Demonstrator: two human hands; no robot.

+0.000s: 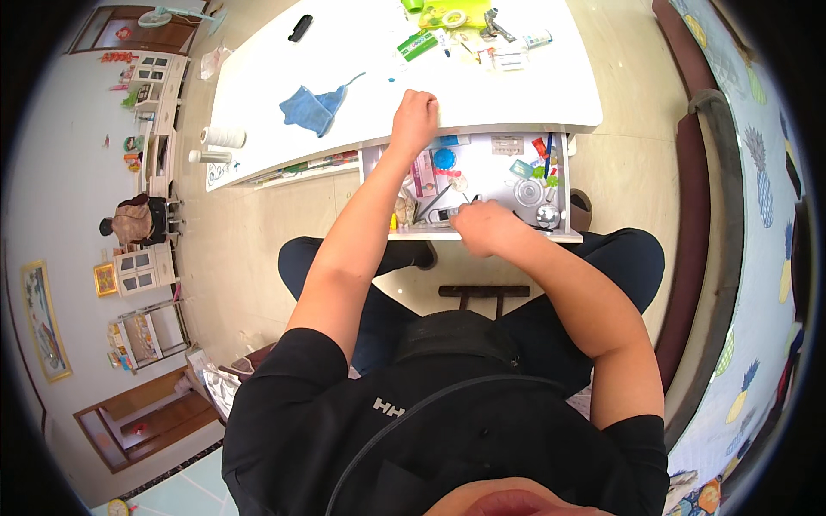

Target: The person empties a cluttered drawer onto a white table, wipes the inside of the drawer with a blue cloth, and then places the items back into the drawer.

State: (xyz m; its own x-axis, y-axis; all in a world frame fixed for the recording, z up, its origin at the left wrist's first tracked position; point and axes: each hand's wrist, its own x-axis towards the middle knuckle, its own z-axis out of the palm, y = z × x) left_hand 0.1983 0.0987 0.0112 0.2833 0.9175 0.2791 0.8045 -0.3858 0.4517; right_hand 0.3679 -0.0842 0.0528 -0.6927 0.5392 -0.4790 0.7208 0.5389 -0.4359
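Observation:
An open drawer (pixel 477 174) of small items juts from the white table (pixel 361 39). My left hand (pixel 416 122) rests, fingers curled, at the table's front edge above the drawer; whether it holds anything is hidden. My right hand (pixel 485 227) is over the drawer's front, its fingertips at a small dark item (pixel 476 198) that I cannot make out. Beside those fingertips lies a grey-and-white device (pixel 442 215). The drawer also holds a blue round lid (pixel 444 159), a pink box (pixel 424 174), a clear round container (pixel 529 192) and a blister pack (pixel 507 146).
A blue cloth (pixel 313 109) and a white thread spool (pixel 223 137) lie on the table's left. Towards its far side are a green box (pixel 417 45) and a tape roll (pixel 454 18). A sofa (pixel 697 193) stands at the right; a person (pixel 132 220) sits far left.

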